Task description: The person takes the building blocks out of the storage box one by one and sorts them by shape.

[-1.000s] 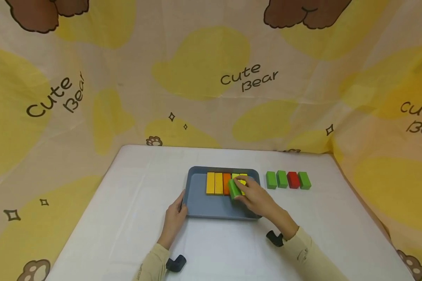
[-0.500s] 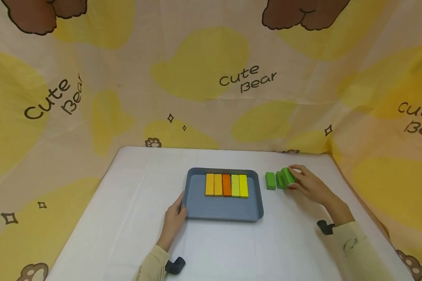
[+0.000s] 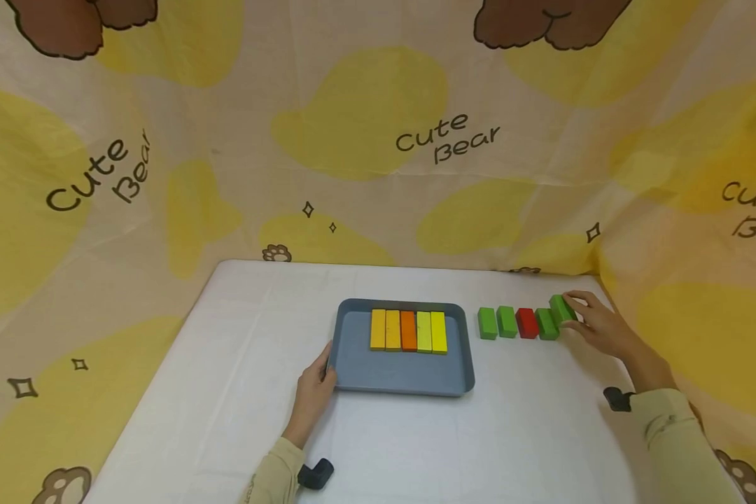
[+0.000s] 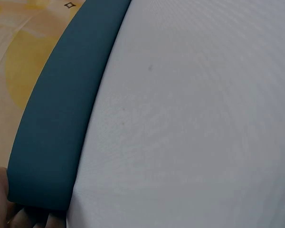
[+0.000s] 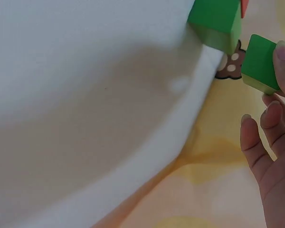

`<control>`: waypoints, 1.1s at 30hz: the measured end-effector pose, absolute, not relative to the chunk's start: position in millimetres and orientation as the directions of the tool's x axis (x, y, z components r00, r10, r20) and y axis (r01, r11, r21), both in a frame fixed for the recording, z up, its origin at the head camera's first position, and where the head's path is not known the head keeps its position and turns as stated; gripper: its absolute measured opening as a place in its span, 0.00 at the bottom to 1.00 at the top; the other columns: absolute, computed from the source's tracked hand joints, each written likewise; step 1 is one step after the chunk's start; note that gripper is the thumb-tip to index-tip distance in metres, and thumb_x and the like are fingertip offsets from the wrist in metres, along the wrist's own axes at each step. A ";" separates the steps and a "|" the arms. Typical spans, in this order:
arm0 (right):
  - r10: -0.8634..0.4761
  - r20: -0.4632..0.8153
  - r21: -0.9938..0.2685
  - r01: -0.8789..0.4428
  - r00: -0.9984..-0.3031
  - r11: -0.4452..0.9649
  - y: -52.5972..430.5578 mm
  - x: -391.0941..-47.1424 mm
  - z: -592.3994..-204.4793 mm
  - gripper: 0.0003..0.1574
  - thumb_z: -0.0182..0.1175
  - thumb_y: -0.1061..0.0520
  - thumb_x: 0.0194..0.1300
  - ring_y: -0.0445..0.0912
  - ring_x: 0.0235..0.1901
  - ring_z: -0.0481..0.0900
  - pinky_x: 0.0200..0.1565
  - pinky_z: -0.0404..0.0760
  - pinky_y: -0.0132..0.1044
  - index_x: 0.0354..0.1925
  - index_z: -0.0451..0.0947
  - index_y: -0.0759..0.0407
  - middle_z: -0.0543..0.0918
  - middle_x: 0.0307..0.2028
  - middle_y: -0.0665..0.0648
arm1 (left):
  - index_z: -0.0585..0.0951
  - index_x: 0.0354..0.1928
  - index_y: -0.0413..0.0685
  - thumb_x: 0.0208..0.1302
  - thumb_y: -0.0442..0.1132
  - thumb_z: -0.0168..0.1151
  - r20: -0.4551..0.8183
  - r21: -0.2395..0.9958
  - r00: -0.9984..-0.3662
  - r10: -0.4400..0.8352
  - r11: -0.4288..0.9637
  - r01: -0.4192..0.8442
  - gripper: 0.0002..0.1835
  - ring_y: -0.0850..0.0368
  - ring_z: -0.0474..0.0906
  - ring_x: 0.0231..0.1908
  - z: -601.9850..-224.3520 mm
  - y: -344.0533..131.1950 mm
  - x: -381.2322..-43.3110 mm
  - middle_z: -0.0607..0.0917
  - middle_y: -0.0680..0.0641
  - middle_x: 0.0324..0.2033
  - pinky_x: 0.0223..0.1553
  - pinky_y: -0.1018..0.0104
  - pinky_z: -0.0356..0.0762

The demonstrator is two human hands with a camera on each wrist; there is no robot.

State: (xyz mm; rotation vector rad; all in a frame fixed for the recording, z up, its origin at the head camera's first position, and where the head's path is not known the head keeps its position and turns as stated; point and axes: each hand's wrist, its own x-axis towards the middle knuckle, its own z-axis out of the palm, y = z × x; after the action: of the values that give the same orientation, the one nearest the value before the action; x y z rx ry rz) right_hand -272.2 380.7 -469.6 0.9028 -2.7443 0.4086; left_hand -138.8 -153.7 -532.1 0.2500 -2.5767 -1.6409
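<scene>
At the right end of a row of blocks, my right hand [image 3: 598,325] pinches a green block [image 3: 561,309] between thumb and fingers. The right wrist view shows this green block [image 5: 260,64] under the thumb, with other fingers loosely bent below it. Beside it in the row lie a green block [image 3: 547,325], a red block [image 3: 527,323] and two more green ones. My left hand [image 3: 311,392] grips the left edge of a blue-grey tray [image 3: 390,381]. In the left wrist view, fingertips curl at the corner of the tray [image 4: 61,104].
Inside the tray, yellow-orange blocks [image 3: 386,330], an orange-red block [image 3: 408,331], a lime block [image 3: 424,331] and a yellow block [image 3: 439,332] lie side by side. A white table [image 3: 403,448] is enclosed by a printed cloth [image 3: 365,210] behind and at the sides.
My right hand has carried the green block from above the tray, over the row, to its right end. The left hand keeps its grip on the tray's left edge.
</scene>
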 end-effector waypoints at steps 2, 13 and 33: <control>-0.541 0.287 -0.196 -0.602 -0.790 0.774 384.4 -273.6 -473.3 0.37 0.69 0.61 0.56 0.48 0.33 0.75 0.30 0.77 0.33 0.59 0.70 0.80 0.72 0.55 0.71 | 0.62 0.73 0.41 0.69 0.30 0.46 -0.025 0.905 -0.982 -0.186 0.413 -0.101 0.29 0.45 0.65 0.69 -532.5 -154.2 -139.2 0.68 0.39 0.69 0.68 0.54 0.68; -0.462 0.027 -0.378 -0.437 -0.886 0.816 399.6 -267.9 -498.9 0.36 0.59 0.60 0.69 0.66 0.56 0.70 0.53 0.75 0.58 0.66 0.61 0.80 0.62 0.64 0.74 | 0.62 0.73 0.41 0.69 0.30 0.46 -0.026 0.904 -0.984 -0.179 0.416 -0.099 0.30 0.45 0.65 0.69 -532.2 -154.1 -137.6 0.67 0.40 0.69 0.68 0.55 0.68; -0.469 0.172 -0.289 -0.500 -0.866 0.817 402.0 -265.4 -515.1 0.34 0.60 0.60 0.67 0.68 0.53 0.73 0.49 0.75 0.65 0.65 0.63 0.77 0.65 0.62 0.71 | 0.63 0.72 0.41 0.68 0.30 0.47 -0.026 0.903 -0.983 -0.184 0.417 -0.102 0.30 0.44 0.65 0.69 -532.3 -153.2 -140.6 0.68 0.39 0.69 0.69 0.55 0.67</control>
State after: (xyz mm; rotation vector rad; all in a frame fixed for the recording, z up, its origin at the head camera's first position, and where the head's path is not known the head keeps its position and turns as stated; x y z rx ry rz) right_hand -265.4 402.0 -515.1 0.7765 -2.9050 0.5007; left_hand -140.6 -153.2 -532.3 0.2611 -2.5788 -1.6347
